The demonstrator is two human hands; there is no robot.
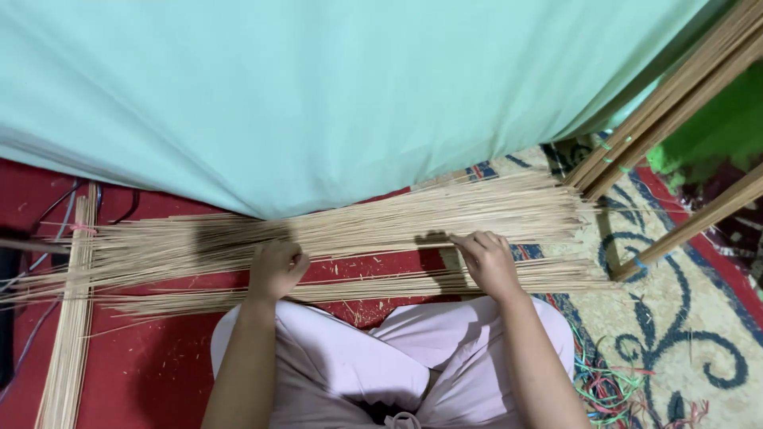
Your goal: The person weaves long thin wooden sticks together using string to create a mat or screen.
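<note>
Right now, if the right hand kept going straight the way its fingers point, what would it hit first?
The right hand points up and to the left in the picture, across the spread of thin bamboo sticks it rests on. Past the sticks, the first thing is probably the pale green cloth, though depth is hard to judge.
</note>
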